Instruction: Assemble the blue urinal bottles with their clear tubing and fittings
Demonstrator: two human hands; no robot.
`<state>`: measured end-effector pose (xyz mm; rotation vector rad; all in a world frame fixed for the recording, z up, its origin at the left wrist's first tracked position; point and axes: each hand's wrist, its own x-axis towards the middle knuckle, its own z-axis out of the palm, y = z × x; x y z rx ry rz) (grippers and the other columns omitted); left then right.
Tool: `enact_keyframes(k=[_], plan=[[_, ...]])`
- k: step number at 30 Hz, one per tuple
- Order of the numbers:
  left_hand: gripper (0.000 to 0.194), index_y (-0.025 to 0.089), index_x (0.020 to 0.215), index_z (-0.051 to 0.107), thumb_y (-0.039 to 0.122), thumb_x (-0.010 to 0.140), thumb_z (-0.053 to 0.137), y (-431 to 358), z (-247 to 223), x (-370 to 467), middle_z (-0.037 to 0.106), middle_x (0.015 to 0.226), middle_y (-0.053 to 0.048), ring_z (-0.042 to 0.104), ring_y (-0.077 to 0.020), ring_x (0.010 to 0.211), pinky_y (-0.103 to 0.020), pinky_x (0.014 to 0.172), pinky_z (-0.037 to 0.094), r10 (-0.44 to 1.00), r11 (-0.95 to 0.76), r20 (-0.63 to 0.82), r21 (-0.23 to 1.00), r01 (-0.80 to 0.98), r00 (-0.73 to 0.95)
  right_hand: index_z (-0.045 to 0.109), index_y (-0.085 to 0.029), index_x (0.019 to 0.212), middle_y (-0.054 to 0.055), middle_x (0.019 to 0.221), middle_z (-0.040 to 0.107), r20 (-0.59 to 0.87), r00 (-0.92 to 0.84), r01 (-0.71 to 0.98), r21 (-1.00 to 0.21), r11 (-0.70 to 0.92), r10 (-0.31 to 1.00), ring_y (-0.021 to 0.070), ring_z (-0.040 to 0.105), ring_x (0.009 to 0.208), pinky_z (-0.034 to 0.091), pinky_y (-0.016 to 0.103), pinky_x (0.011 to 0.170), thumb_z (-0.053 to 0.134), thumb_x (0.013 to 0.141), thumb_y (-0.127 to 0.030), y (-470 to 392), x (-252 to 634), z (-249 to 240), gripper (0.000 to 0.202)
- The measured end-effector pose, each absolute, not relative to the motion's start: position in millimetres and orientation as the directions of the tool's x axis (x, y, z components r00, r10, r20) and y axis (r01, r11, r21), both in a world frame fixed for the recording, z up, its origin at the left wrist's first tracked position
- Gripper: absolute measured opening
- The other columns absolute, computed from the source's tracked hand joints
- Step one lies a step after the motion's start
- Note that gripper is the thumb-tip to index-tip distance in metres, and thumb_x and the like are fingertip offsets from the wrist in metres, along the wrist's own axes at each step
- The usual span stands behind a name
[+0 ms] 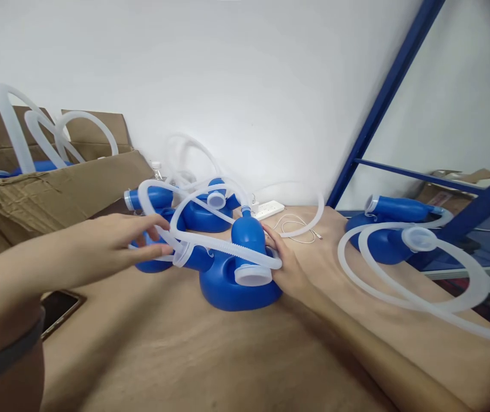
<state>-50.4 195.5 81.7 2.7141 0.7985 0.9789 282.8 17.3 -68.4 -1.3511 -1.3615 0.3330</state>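
Observation:
A blue plastic urinal bottle (238, 294) stands on the table before me, with a blue bulb-shaped piece (247, 234) with a white rim lying on top. A translucent ribbed hose (227, 246) loops over it. My right hand (285, 263) is closed at the bottle's right side, around the hose's bend and against the blue piece; its thumb is partly hidden. On the left, my left hand (142, 243) reaches in with fingers stretched and apart, close to the white neck ring (182, 253) and the hose. Whether its fingertips touch them I cannot tell.
More blue bottles with hoses stand behind (206, 220) and at the right (382, 246). A cardboard box (77, 183) holding others is at the left. A phone (58, 312), a power strip (268, 210), a white cable (300, 226) and a blue metal frame (382, 97) surround the work.

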Motion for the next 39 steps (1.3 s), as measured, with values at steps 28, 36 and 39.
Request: enact_keyframes(k=[28,36,39], plan=[[0.034,0.019,0.118,0.075,0.040,0.105,0.050,161.3,17.1,3.8,0.064,0.118,-0.014,0.063,-0.0312,0.106,-0.047,0.089,0.059,0.195,-0.977,0.522,0.028,0.212,0.830,0.045,-0.014,0.163,0.022,0.107,0.078,0.435,0.407,0.891,-0.384,-0.244,0.803,0.0468,0.074,0.102,0.058,0.063,0.094,0.084,0.083,-0.057,32.1,330.8,29.8,0.098],[0.037,0.026,0.120,0.079,0.030,0.104,0.046,144.9,32.3,23.9,0.067,0.110,-0.009,0.066,-0.0279,0.099,-0.045,0.082,0.056,0.335,-0.941,0.346,0.078,0.329,0.876,-0.020,-0.036,0.174,0.011,0.124,0.082,0.290,0.134,0.663,-0.737,0.132,0.948,0.0335,0.083,0.104,0.070,0.046,0.083,0.091,0.084,-0.042,-40.5,317.8,16.0,0.144],[0.031,0.024,0.118,0.079,0.030,0.106,0.051,143.2,27.6,29.4,0.069,0.112,-0.011,0.067,-0.0308,0.104,-0.046,0.084,0.057,0.339,-0.939,0.283,0.044,0.341,0.897,-0.028,-0.042,0.170,0.016,0.162,0.059,0.385,0.004,0.689,-0.670,0.276,0.923,0.0400,0.058,0.150,0.056,0.067,0.111,0.099,0.074,-0.047,-39.5,321.0,-18.4,0.159]])
